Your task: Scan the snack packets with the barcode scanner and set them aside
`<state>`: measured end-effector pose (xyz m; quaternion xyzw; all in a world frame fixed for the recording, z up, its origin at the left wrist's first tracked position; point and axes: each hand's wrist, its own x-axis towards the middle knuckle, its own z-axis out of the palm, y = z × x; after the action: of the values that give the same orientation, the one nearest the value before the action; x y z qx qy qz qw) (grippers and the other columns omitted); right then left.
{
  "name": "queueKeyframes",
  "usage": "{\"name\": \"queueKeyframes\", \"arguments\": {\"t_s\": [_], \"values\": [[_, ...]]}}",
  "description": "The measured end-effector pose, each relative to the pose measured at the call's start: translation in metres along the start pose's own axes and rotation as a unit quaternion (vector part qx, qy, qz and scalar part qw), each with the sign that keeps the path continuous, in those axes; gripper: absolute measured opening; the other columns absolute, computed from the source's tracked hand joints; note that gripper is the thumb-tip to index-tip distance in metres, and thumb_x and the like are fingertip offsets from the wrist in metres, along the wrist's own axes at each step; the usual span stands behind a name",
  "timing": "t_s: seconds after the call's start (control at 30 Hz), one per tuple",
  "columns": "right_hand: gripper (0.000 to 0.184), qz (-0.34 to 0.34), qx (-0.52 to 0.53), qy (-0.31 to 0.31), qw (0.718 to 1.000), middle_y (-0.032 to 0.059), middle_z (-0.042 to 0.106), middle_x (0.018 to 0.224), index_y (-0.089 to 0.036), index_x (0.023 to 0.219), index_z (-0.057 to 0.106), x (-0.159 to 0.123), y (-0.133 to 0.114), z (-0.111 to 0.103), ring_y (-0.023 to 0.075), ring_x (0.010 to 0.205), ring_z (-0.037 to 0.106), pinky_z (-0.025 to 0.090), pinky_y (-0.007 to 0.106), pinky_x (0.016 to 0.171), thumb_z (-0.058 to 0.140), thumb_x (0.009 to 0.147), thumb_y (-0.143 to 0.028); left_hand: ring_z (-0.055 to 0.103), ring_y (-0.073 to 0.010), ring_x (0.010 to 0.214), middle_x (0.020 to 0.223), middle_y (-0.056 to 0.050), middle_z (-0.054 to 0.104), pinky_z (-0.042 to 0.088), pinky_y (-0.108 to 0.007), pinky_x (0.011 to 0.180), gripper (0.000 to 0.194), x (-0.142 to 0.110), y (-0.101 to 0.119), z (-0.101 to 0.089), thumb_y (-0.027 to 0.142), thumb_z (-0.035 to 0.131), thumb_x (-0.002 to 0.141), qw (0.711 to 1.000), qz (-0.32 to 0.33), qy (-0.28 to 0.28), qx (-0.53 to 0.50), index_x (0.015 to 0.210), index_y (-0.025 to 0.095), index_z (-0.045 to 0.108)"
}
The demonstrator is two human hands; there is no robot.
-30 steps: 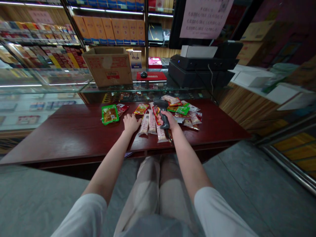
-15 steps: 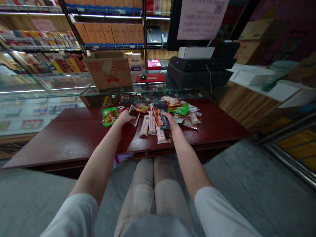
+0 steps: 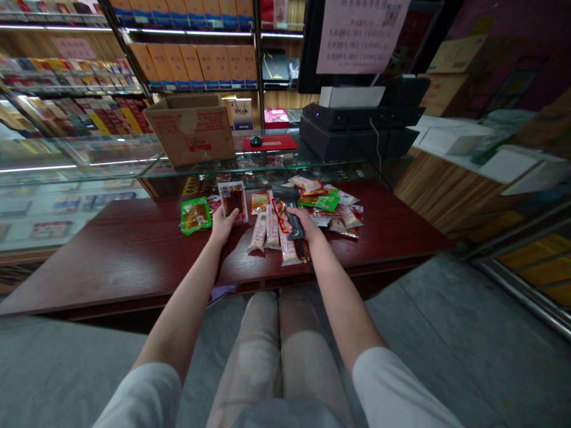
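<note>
My left hand (image 3: 222,226) is closed on a clear snack packet (image 3: 232,198) with dark brown contents, held up with its face toward me. In my right hand (image 3: 304,222) is a black barcode scanner (image 3: 289,209), gripped by its handle and tilted over the packets. Beneath it lie several long, pale wrapped snack sticks (image 3: 273,229). A green-edged packet (image 3: 195,215) lies left of my left hand, and a small orange-red packet (image 3: 259,203) sits between the hands. Right of the scanner, a heap of mixed packets includes a green one (image 3: 328,200).
The dark red wooden desk (image 3: 134,249) meets a glass display counter (image 3: 178,170) behind. On that counter stand an open cardboard box (image 3: 194,134), a mouse (image 3: 256,141) on a red mat and a black cash drawer (image 3: 348,137). White boxes (image 3: 459,141) sit on the right-hand counter.
My left hand has raised and turned the brown snack packet, so its face now shows more fully. The scanner stays in my right hand above the packets, with little movement.
</note>
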<state>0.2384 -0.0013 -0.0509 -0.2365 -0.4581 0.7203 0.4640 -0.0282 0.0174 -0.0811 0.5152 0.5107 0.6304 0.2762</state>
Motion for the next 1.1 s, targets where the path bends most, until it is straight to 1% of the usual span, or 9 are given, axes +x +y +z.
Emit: {"name": "queueKeyframes", "arguments": {"t_s": [0.17, 0.33, 0.5, 0.67, 0.73, 0.83, 0.93, 1.0, 1.1], "values": [[0.034, 0.005, -0.024, -0.010, 1.000, -0.0066, 0.055, 0.062, -0.021, 0.087, 0.047, -0.002, -0.003, 0.002, 0.0067, 0.039, 0.044, 0.034, 0.020, 0.036, 0.070, 0.074, -0.042, 0.068, -0.0226, 0.085, 0.089, -0.007, 0.074, 0.055, -0.038, 0.086, 0.031, -0.002, 0.000, 0.000, 0.036, 0.071, 0.072, 0.999, 0.008, -0.031, 0.023, 0.094, 0.015, 0.068], [0.035, 0.005, -0.041, -0.037, 0.998, -0.0066, 0.054, 0.060, -0.022, 0.083, 0.044, -0.005, -0.004, 0.003, 0.0067, 0.038, 0.043, 0.035, 0.021, 0.036, 0.071, 0.074, -0.041, 0.069, -0.0248, 0.091, 0.094, -0.007, 0.074, 0.053, -0.040, 0.092, 0.025, -0.007, 0.004, 0.001, 0.029, 0.066, 0.078, 0.994, 0.052, 0.001, 0.100, 0.099, 0.017, 0.068], [0.035, -0.007, -0.043, -0.042, 0.998, -0.0079, 0.052, 0.060, -0.023, 0.082, 0.041, -0.006, -0.004, 0.005, 0.0059, 0.037, 0.041, 0.033, 0.021, 0.034, 0.071, 0.073, -0.038, 0.069, -0.0280, 0.099, 0.104, -0.012, 0.074, 0.050, -0.041, 0.098, 0.027, -0.012, 0.009, 0.002, 0.029, 0.061, 0.085, 0.978, 0.104, -0.016, 0.182, 0.108, 0.016, 0.067], [0.036, -0.008, -0.041, -0.045, 0.998, -0.0087, 0.051, 0.059, -0.023, 0.081, 0.041, -0.005, -0.005, 0.007, 0.0060, 0.036, 0.040, 0.035, 0.021, 0.034, 0.072, 0.072, -0.038, 0.068, -0.0291, 0.105, 0.110, -0.014, 0.073, 0.048, -0.042, 0.102, 0.029, -0.015, 0.013, 0.003, 0.027, 0.057, 0.087, 0.973, 0.107, -0.021, 0.204, 0.113, 0.016, 0.064], [0.035, -0.006, -0.036, -0.042, 0.998, -0.0088, 0.051, 0.059, -0.023, 0.081, 0.041, -0.005, -0.004, 0.007, 0.0058, 0.036, 0.040, 0.034, 0.020, 0.034, 0.071, 0.072, -0.039, 0.065, -0.0289, 0.114, 0.119, -0.015, 0.070, 0.046, -0.042, 0.105, 0.034, -0.017, 0.017, 0.003, 0.025, 0.056, 0.087, 0.973, 0.116, -0.007, 0.202, 0.120, 0.016, 0.060], [0.033, -0.004, -0.022, -0.035, 0.999, -0.0080, 0.052, 0.059, -0.022, 0.082, 0.043, -0.006, -0.004, 0.005, 0.0057, 0.036, 0.041, 0.033, 0.020, 0.034, 0.070, 0.074, -0.038, 0.061, -0.0313, 0.121, 0.132, -0.019, 0.063, 0.045, -0.044, 0.106, 0.047, -0.020, 0.029, 0.000, 0.025, 0.057, 0.086, 0.967, 0.091, 0.069, 0.229, 0.131, 0.015, 0.051], [0.031, -0.009, -0.009, -0.026, 1.000, -0.0079, 0.053, 0.060, -0.021, 0.086, 0.046, -0.006, -0.002, 0.003, 0.0060, 0.036, 0.042, 0.032, 0.019, 0.035, 0.070, 0.074, -0.037, 0.064, -0.0387, 0.114, 0.122, -0.022, 0.068, 0.044, -0.054, 0.102, 0.057, -0.014, 0.046, -0.012, 0.033, 0.058, 0.086, 0.936, -0.002, 0.120, 0.330, 0.138, 0.013, 0.046], [0.031, -0.011, -0.004, -0.025, 1.000, -0.0080, 0.053, 0.060, -0.021, 0.088, 0.047, -0.005, -0.002, 0.002, 0.0061, 0.036, 0.042, 0.032, 0.019, 0.035, 0.069, 0.074, -0.038, 0.064, -0.0426, 0.114, 0.115, -0.024, 0.070, 0.040, -0.059, 0.103, 0.067, -0.004, 0.056, -0.025, 0.037, 0.060, 0.084, 0.899, -0.048, 0.099, 0.424, 0.143, 0.009, 0.041], [0.030, -0.017, 0.000, -0.024, 1.000, -0.0076, 0.053, 0.061, -0.020, 0.089, 0.048, -0.005, 0.000, 0.000, 0.0057, 0.037, 0.041, 0.033, 0.020, 0.035, 0.068, 0.076, -0.038, 0.057, -0.0472, 0.123, 0.122, -0.031, 0.066, 0.035, -0.063, 0.104, 0.076, 0.017, 0.065, -0.050, 0.041, 0.059, 0.083, 0.839, -0.085, 0.069, 0.533, 0.147, 0.005, 0.038]]}}
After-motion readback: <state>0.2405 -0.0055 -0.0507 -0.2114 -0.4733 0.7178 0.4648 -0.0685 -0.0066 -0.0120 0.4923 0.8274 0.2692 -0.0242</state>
